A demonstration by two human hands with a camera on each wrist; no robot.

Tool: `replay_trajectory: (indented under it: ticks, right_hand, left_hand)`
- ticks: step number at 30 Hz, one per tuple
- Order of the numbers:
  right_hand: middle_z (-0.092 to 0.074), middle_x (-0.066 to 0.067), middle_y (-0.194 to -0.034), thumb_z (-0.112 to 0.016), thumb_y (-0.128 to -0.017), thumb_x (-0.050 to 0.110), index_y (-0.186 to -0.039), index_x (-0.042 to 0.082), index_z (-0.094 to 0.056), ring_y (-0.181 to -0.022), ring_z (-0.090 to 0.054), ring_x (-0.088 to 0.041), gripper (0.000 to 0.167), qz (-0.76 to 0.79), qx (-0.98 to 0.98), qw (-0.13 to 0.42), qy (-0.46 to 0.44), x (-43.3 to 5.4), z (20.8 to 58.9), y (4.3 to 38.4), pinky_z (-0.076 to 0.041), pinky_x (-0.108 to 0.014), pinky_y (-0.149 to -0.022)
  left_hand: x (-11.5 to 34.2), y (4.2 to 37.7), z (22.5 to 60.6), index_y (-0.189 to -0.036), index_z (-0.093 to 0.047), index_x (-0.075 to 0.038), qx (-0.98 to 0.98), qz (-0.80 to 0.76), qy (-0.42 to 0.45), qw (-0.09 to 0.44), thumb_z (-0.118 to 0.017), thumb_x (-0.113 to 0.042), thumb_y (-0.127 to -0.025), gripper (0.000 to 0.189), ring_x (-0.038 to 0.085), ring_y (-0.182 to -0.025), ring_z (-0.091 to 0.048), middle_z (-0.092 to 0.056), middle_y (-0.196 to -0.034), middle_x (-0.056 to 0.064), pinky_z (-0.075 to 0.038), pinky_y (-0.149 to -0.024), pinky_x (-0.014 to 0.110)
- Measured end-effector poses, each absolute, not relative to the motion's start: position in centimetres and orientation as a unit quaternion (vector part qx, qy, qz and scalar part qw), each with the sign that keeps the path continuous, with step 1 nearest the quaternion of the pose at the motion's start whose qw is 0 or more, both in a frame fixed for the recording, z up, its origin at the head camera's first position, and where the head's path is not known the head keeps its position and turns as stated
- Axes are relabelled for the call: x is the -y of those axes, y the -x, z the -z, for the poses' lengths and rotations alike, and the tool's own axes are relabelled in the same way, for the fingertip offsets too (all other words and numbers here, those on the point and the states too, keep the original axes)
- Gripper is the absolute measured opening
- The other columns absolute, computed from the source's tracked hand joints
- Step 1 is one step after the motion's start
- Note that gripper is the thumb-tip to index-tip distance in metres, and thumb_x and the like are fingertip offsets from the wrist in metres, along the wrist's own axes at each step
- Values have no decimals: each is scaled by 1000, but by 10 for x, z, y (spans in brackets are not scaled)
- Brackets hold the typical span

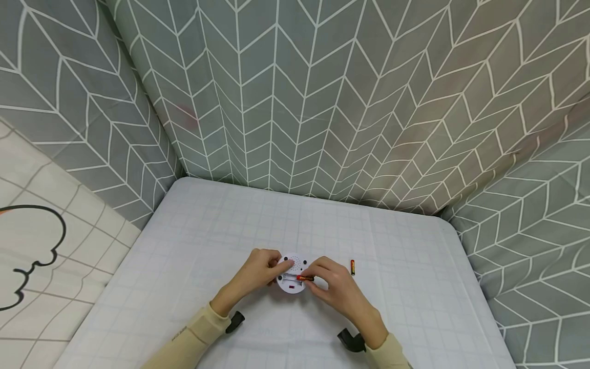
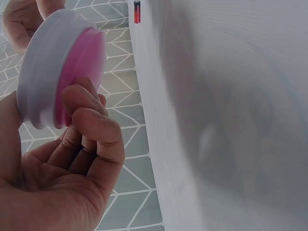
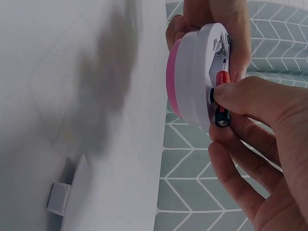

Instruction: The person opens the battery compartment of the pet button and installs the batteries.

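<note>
Thumb on its back and curled fingers at its pink front, my left hand [image 1: 258,266] grips a round white device [image 2: 43,72]. Its back, facing up in the head view, has a cluster of small holes, several dark feet and an uncovered battery slot [image 1: 289,277]. In the right wrist view a metal spring shows inside the slot. My right hand [image 1: 334,282] pinches a red-and-black battery [image 3: 222,98] between thumb and fingers, its far end at the slot. Both hands hold these above the table.
A second red-and-black battery [image 1: 352,267] lies on the white-covered table [image 1: 221,220], right of my right hand. In the right wrist view, a small white plastic piece [image 3: 60,198] rests on the cloth. Patterned grey curtains [image 1: 295,102] hang behind the table.
</note>
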State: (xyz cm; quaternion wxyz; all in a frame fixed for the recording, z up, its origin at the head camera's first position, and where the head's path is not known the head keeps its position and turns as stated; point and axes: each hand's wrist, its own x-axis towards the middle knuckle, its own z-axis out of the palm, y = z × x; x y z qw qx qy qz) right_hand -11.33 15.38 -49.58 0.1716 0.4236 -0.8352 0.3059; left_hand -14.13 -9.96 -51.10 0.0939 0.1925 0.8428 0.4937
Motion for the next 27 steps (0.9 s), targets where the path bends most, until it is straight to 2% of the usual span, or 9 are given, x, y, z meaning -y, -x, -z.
replay_trajectory:
  ticks: [15,27]
  right_hand:
    - [-69,4,-100,-88,-81,1,-102,14,-76,-91,-66,-8,27,-316,828,179,-428,-144,496,112,-54,-18,-83]
    - [-69,4,-101,-89,-82,3,-100,13,-76,-96,-65,-8,24,-322,824,190,-426,-136,497,111,-54,-18,-84]
  left_hand:
    - [97,140,513,-67,-54,-15,-841,-494,-198,92,-72,-37,-101,45,3,-45,-52,-52,-50,-13,-39,-45,21]
    - [97,139,511,-68,-59,-15,-840,-496,-200,92,-72,-41,-101,44,4,-45,-52,-53,-50,-13,-39,-45,21]
